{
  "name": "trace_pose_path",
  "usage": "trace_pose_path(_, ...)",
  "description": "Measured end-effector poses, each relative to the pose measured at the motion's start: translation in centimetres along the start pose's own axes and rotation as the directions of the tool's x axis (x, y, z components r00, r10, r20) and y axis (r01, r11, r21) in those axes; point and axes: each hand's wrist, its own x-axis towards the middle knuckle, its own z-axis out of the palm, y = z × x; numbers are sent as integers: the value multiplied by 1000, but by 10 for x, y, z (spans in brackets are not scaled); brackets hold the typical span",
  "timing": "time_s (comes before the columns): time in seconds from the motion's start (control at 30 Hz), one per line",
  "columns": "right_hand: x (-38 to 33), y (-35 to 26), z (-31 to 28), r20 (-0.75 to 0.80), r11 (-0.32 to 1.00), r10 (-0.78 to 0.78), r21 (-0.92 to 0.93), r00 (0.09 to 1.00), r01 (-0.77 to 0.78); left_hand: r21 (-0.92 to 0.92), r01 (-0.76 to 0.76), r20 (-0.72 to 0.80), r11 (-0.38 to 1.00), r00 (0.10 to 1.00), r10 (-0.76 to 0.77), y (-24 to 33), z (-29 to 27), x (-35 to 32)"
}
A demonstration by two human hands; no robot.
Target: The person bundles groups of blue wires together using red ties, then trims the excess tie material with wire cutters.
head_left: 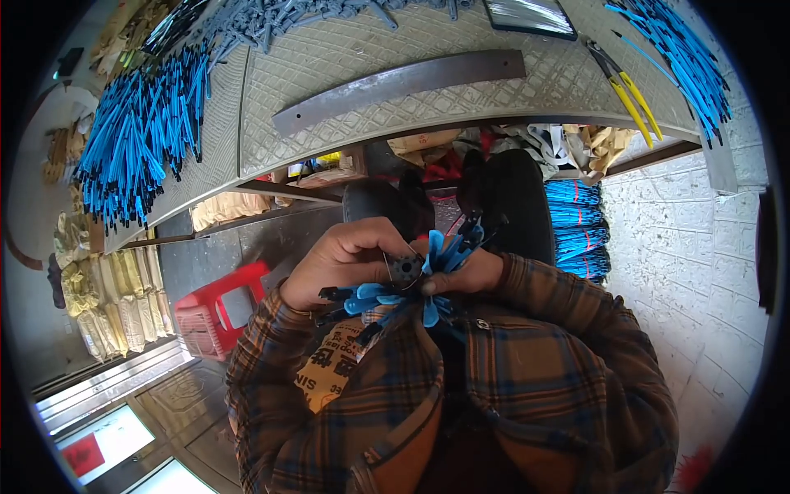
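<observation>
Close in front of my chest, my right hand (471, 273) is wrapped round a fanned bunch of blue ribs (436, 255) with black ends, which look like umbrella ribs. At the centre of the bunch sits a small round dark hub (405, 267) with a hole in its middle. My left hand (355, 259) is closed at the hub's left side, thumb and forefinger pinched on what looks like a thin wire running by the hub. More blue ribs (366, 300) stick out below my left fingers, toward my lap. My right fingers are partly hidden behind the ribs.
Ahead stands a workbench (346, 74) carrying a curved metal bar (403, 86), a pile of grey parts (271, 20), yellow-handled pliers (629, 95) and blue rib heaps (148, 132) at left and right. Bundled ribs (576, 226) lie below right. A red stool (218, 309) stands left.
</observation>
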Motion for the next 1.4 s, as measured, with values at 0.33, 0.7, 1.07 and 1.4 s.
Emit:
trace_pose_path(0.33, 2, -4, 0, 6, 999, 39, 23, 999, -39, 1, -41, -8, 999, 999, 41, -7, -2, 3)
trace_pose_path(0.7, 0, 1, 4, -55, 994, -14, 110, 998, 20, -64, 54, 115, 997, 992, -46, 5, -8, -5)
trace_pose_path(1.07, 2, -1, 2, -42, 998, 44, 56, 998, -41, 579, -239, 155, 779, 971, 183, 26, -2, 2)
trace_pose_path(1.4, 5, 4, 1, 51, 998, 40, -42, 998, -38, 777, -316, 105, 545, 918, 383, 18, 13, -6)
